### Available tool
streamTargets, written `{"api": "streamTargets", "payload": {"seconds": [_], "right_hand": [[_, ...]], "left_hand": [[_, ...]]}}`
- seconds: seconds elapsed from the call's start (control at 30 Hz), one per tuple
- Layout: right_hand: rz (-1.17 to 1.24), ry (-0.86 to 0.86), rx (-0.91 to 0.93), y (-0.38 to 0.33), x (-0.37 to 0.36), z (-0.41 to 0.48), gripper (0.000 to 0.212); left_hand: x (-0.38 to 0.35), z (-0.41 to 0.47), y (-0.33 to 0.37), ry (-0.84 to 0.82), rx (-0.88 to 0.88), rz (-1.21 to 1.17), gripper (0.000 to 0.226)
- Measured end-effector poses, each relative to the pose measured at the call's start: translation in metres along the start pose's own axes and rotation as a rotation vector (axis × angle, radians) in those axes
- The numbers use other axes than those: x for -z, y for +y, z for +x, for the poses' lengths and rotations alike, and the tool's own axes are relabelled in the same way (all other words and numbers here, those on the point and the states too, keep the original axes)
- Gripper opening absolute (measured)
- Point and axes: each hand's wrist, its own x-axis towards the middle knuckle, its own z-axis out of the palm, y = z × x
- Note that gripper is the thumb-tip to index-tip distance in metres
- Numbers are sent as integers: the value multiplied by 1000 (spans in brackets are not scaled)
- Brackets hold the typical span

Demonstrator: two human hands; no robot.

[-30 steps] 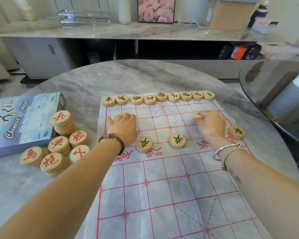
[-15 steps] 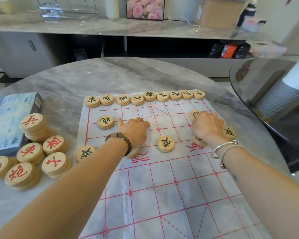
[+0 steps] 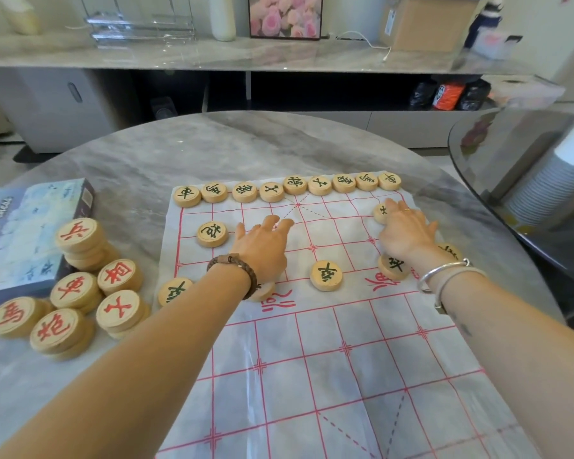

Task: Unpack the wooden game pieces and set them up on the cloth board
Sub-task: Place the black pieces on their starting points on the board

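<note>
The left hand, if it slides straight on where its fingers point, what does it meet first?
Ahead of the left hand lies bare cloth board, then probably the far row of pieces, near its middle; the angle is uncertain.

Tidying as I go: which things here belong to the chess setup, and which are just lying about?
Job: cloth board, green-lettered pieces, red-lettered pieces, game box.
Lying about: flower picture, cardboard box, wire rack, stacked cups.

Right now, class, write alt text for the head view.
A person's left hand and right hand rest on a red-gridded white cloth board among round green-lettered wooden pieces, nine lining its far edge. Stacked red-lettered wooden pieces and a blue game box sit beside it on the grey marble table.
</note>
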Motion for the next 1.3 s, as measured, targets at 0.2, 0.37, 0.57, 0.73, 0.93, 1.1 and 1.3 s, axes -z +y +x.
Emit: {"api": "streamTargets", "payload": {"seconds": [0.2, 0.37, 0.57, 0.73, 0.93, 1.1, 1.3], "right_hand": [[50, 23, 80, -28, 12, -31, 54], [29, -37, 205, -62, 20, -63, 53], [68, -97, 336, -88, 25, -102, 51], [80, -93, 354, -95, 30, -112, 51], [121, -111, 270, -84, 29, -79, 50], [158, -94, 202, -67, 23, -31, 49], [103, 17, 113, -32, 26, 50, 53]], "left_hand": [[22, -27, -12, 34, 31, 5, 59], [41, -64, -34, 56, 99, 33, 51], [59, -105, -41, 105, 109, 76, 49], [62, -120, -48, 137, 126, 96, 50], [55, -90, -46, 71, 134, 74, 47], [52, -30, -22, 61, 73, 30, 51], [41, 56, 18, 146, -35, -9, 46]]}}
